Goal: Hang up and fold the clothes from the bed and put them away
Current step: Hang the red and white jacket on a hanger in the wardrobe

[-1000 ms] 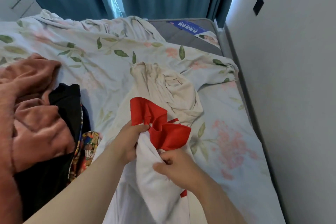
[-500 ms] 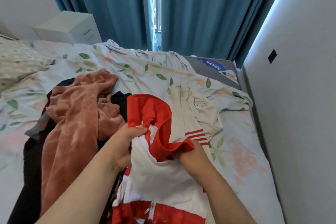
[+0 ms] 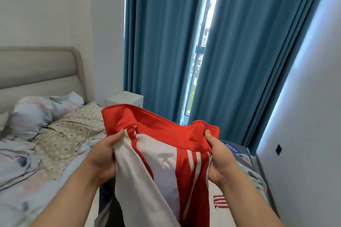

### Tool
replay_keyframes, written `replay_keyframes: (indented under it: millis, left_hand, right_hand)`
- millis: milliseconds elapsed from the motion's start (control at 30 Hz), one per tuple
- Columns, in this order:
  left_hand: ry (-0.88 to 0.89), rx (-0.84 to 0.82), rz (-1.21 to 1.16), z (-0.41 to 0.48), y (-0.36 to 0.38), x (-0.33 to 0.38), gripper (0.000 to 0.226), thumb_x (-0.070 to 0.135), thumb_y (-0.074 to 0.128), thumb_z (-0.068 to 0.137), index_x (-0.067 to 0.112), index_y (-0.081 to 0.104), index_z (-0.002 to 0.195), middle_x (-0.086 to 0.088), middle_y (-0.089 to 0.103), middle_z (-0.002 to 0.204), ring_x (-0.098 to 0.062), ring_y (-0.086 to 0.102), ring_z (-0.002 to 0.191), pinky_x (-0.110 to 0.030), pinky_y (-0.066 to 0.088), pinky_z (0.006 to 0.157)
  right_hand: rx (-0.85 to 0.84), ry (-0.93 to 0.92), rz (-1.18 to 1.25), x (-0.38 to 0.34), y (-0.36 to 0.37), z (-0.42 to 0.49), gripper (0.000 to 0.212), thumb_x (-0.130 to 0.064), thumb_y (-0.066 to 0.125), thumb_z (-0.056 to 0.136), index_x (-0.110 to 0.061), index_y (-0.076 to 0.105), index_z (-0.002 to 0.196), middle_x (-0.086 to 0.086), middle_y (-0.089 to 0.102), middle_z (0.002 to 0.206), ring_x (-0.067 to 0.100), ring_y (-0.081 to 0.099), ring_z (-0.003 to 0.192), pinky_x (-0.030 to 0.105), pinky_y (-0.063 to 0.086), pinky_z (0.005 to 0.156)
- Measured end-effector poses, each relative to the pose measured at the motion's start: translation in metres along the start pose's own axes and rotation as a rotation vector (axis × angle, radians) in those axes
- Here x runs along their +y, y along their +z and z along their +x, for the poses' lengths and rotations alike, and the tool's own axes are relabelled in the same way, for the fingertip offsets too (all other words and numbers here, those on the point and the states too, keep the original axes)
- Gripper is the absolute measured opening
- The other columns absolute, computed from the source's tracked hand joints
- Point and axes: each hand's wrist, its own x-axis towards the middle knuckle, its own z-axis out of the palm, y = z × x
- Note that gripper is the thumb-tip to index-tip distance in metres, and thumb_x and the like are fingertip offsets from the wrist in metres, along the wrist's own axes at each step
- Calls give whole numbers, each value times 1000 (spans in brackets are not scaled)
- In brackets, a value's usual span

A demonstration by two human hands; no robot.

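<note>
I hold a red and white sports jacket [image 3: 166,162] up in front of me, above the bed [image 3: 36,180]. Its red collar runs across the top, and white stripes run down a red panel on the right. My left hand [image 3: 105,155] grips the jacket at the left end of the collar. My right hand [image 3: 217,156] grips the right end. The rest of the jacket hangs down between my forearms. The other clothes on the bed are hidden behind the jacket and my arms.
A padded headboard [image 3: 40,72] and crumpled pillows [image 3: 36,112] lie to the left. A white nightstand [image 3: 125,100] stands by the blue curtains [image 3: 162,42]. A white wall [image 3: 304,116] runs close along the right side of the bed.
Both hands have lifted the jacket off the bed and spread its collar apart. My view has risen from the pile of clothes toward the curtains and headboard.
</note>
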Motion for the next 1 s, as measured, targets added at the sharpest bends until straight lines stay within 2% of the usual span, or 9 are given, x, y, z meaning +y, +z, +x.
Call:
replay_keyframes:
  millis: [67, 167, 233, 333, 467, 567, 633, 800, 1000]
  left_hand:
    - [52, 26, 50, -30, -15, 44, 27, 26, 62, 90, 8, 81, 83, -15, 74, 93, -27, 73, 78, -38, 60, 70]
    - [105, 28, 117, -69, -31, 94, 34, 25, 59, 94, 11, 80, 71, -11, 74, 75, -21, 72, 60, -29, 57, 52]
    - [125, 27, 135, -88, -34, 122, 34, 25, 59, 93, 10, 80, 72, -10, 74, 73, -20, 72, 59, -29, 57, 51]
    - [164, 58, 135, -110, -34, 156, 29, 19, 53, 97, 4, 77, 89, -14, 76, 80, -23, 74, 66, -32, 58, 53]
    - [279, 79, 157, -138, -13, 187, 25, 6, 47, 99, -3, 67, 109, -16, 76, 93, -24, 75, 79, -31, 60, 63]
    - [238, 50, 151, -163, 11, 198, 33, 23, 48, 101, 0, 70, 109, -20, 74, 99, -28, 75, 81, -34, 61, 66]
    - [206, 34, 156, -184, 24, 207, 43, 39, 51, 97, 5, 76, 98, -18, 75, 87, -25, 73, 70, -32, 60, 61]
    - [286, 1, 147, -247, 45, 227, 48, 55, 59, 78, 13, 82, 79, -14, 75, 79, -26, 73, 66, -33, 57, 55]
    - [373, 27, -14, -286, 81, 234, 40, 34, 53, 86, 7, 79, 73, -16, 73, 74, -28, 72, 64, -34, 60, 59]
  right_hand:
    - [-27, -48, -22, -16, 39, -32, 47, -39, 47, 103, 0, 68, 119, 23, 72, 109, 35, 73, 95, 48, 61, 79]
    - [-55, -115, -93, -38, 77, -75, 45, -37, 52, 101, 0, 68, 120, 22, 72, 112, 33, 72, 100, 46, 58, 84]
    - [-81, -142, -131, -56, 98, -97, 45, -39, 53, 100, -1, 68, 120, 21, 72, 114, 33, 72, 102, 44, 59, 84]
    - [-113, -150, -152, -77, 119, -126, 45, -41, 52, 100, -2, 70, 116, 21, 73, 110, 32, 73, 95, 44, 62, 76]
    - [-157, -91, -175, -90, 151, -158, 40, -32, 52, 100, 2, 71, 108, 23, 73, 105, 37, 71, 96, 46, 57, 87]
    - [-265, -95, -210, -88, 178, -182, 18, -13, 54, 77, -2, 65, 86, 15, 64, 77, 27, 61, 68, 36, 51, 73]
    - [-349, -130, -211, -84, 192, -198, 17, -9, 51, 83, -3, 66, 78, 12, 66, 70, 23, 62, 61, 34, 50, 68]
    - [-473, -163, -137, -86, 194, -235, 31, -15, 49, 100, 2, 74, 104, 25, 72, 109, 33, 71, 101, 44, 55, 91]
    - [-526, 28, 186, -86, 187, -271, 58, -38, 33, 107, 11, 56, 129, 29, 63, 127, 40, 61, 120, 52, 41, 109]
